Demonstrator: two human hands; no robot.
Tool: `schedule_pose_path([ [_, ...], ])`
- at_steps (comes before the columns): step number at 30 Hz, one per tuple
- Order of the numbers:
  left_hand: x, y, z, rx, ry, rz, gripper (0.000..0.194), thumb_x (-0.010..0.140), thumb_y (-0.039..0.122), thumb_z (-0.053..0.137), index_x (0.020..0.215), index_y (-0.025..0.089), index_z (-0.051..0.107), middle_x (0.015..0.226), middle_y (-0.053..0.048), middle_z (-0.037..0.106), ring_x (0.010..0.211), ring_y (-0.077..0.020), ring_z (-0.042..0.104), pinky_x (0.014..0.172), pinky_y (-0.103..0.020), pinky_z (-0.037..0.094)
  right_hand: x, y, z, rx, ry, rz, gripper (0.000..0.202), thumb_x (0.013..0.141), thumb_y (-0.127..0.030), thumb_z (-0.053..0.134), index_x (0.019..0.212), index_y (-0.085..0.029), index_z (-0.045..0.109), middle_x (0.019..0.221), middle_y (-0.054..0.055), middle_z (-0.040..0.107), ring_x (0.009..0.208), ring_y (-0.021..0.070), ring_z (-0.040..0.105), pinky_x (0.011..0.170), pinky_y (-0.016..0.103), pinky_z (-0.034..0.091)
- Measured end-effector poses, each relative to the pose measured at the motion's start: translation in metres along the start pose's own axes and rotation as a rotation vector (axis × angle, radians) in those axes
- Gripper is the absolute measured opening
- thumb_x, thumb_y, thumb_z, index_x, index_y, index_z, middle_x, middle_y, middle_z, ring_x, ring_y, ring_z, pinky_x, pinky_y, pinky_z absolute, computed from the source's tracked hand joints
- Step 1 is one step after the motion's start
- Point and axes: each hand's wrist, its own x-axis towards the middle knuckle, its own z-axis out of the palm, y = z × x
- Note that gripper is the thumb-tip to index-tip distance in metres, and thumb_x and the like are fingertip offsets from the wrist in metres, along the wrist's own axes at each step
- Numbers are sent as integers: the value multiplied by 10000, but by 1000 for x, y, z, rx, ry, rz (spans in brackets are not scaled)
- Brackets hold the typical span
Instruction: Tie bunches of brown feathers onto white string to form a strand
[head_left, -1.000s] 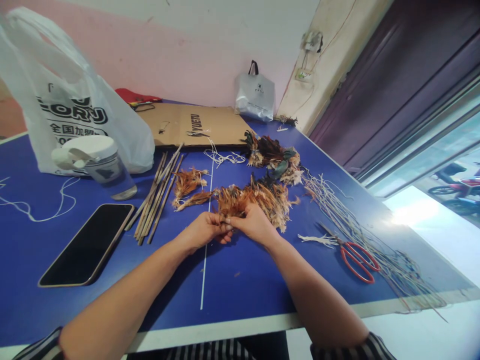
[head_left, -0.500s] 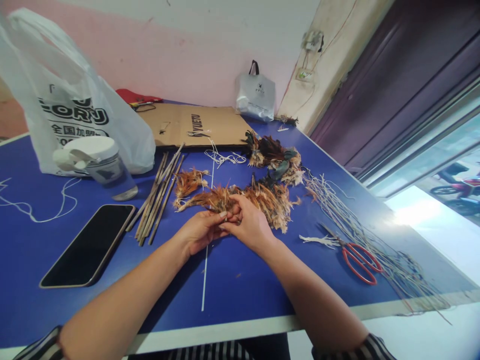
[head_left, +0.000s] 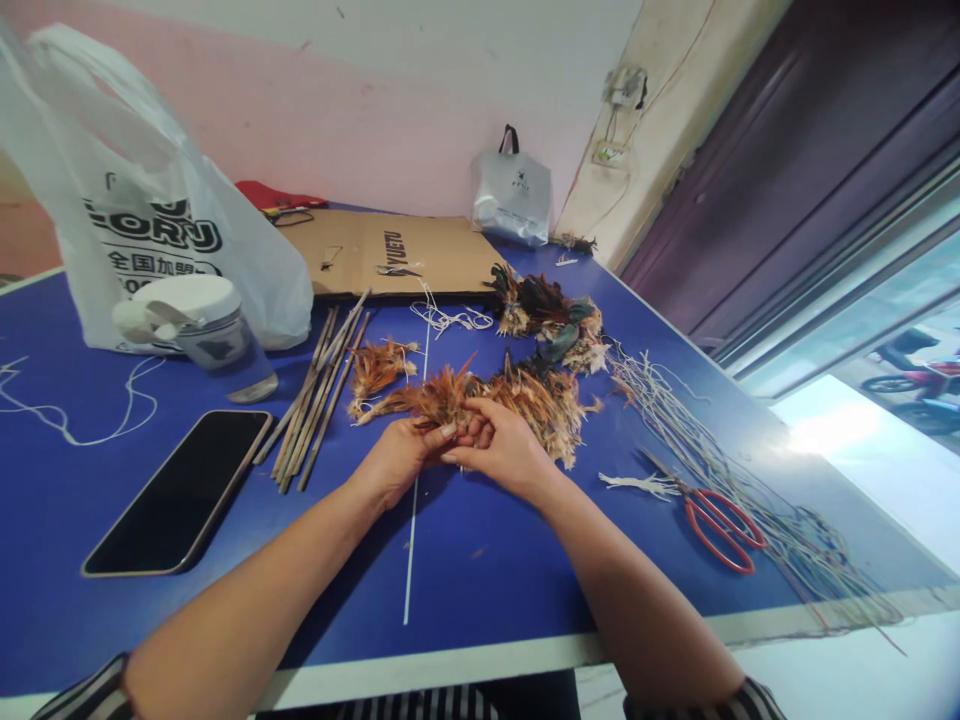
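Both my hands meet over the blue table, pinching the base of a bunch of orange-brown feathers (head_left: 444, 392). My left hand (head_left: 405, 455) is closed on it from the left, thumb on top. From the right, my right hand (head_left: 506, 445) grips the same base between thumb and fingers; the exact hold point is hidden. A pile of brown feathers (head_left: 551, 405) lies just beyond my right hand. To the left of the bunch rests a small clump of orange feathers (head_left: 379, 368). Darker feathers (head_left: 536, 300) are heaped farther back.
Thin sticks (head_left: 319, 405), a phone (head_left: 180, 490), a lidded plastic cup (head_left: 217, 340) and a white plastic bag (head_left: 165, 220) stand left. Red-handled scissors (head_left: 724, 530) and long cords (head_left: 697, 440) lie right. Behind are a cardboard sheet (head_left: 360, 245), white string (head_left: 457, 318) and a silver bag (head_left: 512, 195).
The feather bunch in my fingers now stands more upright and fanned out above my hands. My hands have shifted only slightly, still together.
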Motion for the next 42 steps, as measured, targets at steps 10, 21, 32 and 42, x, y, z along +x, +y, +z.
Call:
schedule_pose_path([
  [10, 1, -7, -1, 350, -90, 172, 310, 642, 425, 685, 656, 115, 684, 604, -51, 647, 590, -148, 572, 616, -240, 437, -1, -6, 4, 212, 23, 94, 139, 679, -251, 629, 780, -155, 636, 620, 11, 625, 546, 133, 567, 517, 236, 439],
  [21, -4, 3, 6, 445, -139, 205, 217, 746, 318, 606, 651, 133, 668, 629, -35, 623, 621, -130, 543, 655, -226, 411, -1, -7, 3, 436, -23, 179, 157, 728, -275, 567, 792, -144, 625, 631, 32, 645, 512, 139, 596, 506, 246, 494],
  [32, 4, 2, -10, 489, -69, 162, 279, 724, 387, 609, 623, 130, 648, 603, -23, 605, 596, -126, 521, 634, -237, 397, 6, -6, -14, 589, -143, 145, 264, 680, -271, 644, 907, -138, 626, 725, 23, 651, 652, 136, 607, 666, 265, 485],
  [42, 0, 8, -2, 370, -6, 142, 231, 677, 345, 656, 592, 131, 646, 586, -23, 622, 585, -127, 551, 640, -246, 437, 6, 2, -5, 406, -1, 204, 243, 683, -349, 642, 758, -118, 631, 640, 13, 623, 574, 115, 543, 544, 228, 419],
])
